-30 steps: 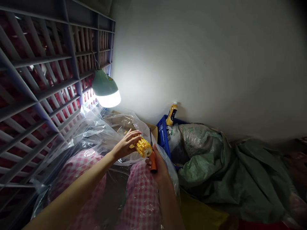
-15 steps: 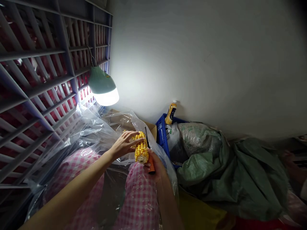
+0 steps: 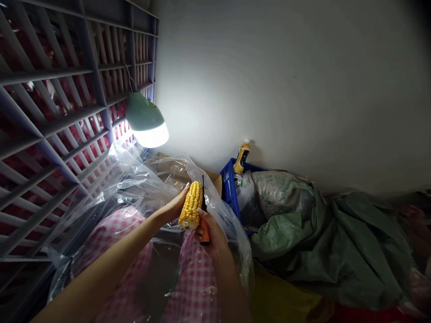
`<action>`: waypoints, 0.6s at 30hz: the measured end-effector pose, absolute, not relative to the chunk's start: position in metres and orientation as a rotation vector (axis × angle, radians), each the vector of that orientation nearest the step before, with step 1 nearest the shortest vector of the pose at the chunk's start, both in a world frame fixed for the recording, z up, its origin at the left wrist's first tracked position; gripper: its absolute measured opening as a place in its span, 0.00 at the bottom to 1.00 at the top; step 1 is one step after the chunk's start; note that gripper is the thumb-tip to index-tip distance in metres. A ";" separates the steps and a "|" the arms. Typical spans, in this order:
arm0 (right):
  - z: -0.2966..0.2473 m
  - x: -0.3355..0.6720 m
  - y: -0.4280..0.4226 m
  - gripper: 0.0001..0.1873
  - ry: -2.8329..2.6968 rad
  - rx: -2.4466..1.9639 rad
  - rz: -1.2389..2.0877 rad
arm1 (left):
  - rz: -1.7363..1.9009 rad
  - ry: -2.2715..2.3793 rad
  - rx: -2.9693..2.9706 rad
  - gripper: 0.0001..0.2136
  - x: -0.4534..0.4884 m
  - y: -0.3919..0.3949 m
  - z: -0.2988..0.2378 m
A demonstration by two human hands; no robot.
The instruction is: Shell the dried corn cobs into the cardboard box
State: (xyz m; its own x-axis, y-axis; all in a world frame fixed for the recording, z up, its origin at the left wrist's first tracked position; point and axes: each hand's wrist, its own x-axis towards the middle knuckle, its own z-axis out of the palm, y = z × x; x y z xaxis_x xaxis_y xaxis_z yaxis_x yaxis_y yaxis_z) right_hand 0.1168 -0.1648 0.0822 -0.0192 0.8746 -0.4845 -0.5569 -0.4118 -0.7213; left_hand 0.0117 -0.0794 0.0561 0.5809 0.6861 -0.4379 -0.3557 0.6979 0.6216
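Observation:
My left hand (image 3: 176, 206) is closed round the far left side of a yellow corn cob (image 3: 191, 206), most of its fingers hidden behind the cob. The cob slants, with its pale cut-looking end toward me and its rows of kernels facing up. My right hand (image 3: 214, 233) grips the orange handle of a tool (image 3: 204, 232) with a thin dark shaft; its exact kind I cannot make out. The shaft points away from me along the cob's right side, and the right thumb lies against the cob. Under both hands spreads a clear plastic sheet (image 3: 232, 233) over pink checked legs.
A lit lamp (image 3: 148, 119) hangs on slatted crates (image 3: 96, 67) at the left. Behind the plastic is a cardboard box (image 3: 215, 179). To the right stand a blue crate (image 3: 229, 186), a yellow drink bottle (image 3: 241, 157), a stuffed sack (image 3: 283, 193) and green sheeting (image 3: 363, 251).
My left hand has shifted from spread over the cob's top to its far left side. The cob has moved slightly left and tilted, showing more of its kernels; the tool has moved slightly left too.

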 end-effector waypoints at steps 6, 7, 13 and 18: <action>0.079 0.099 -0.177 0.19 -0.392 -1.397 1.469 | 0.656 0.749 0.306 0.24 0.009 -0.076 0.055; 0.078 0.098 -0.183 0.18 -0.435 -1.439 1.420 | 0.679 0.767 0.279 0.23 0.009 -0.074 0.053; 0.074 0.093 -0.201 0.18 -0.573 -1.594 1.119 | 0.859 0.768 0.228 0.18 0.008 -0.068 0.052; 0.071 0.078 -0.171 0.21 -0.625 -1.522 1.047 | 0.962 0.843 0.244 0.17 0.008 -0.070 0.057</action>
State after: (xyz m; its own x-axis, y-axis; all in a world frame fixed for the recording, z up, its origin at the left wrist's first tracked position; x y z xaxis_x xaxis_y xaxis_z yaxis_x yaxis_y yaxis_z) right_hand 0.0785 -0.1709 0.0707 0.4639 0.8416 -0.2766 -0.1560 -0.2297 -0.9607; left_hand 0.0083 -0.0703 0.0575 0.2910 0.8012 -0.5228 -0.6231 0.5734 0.5319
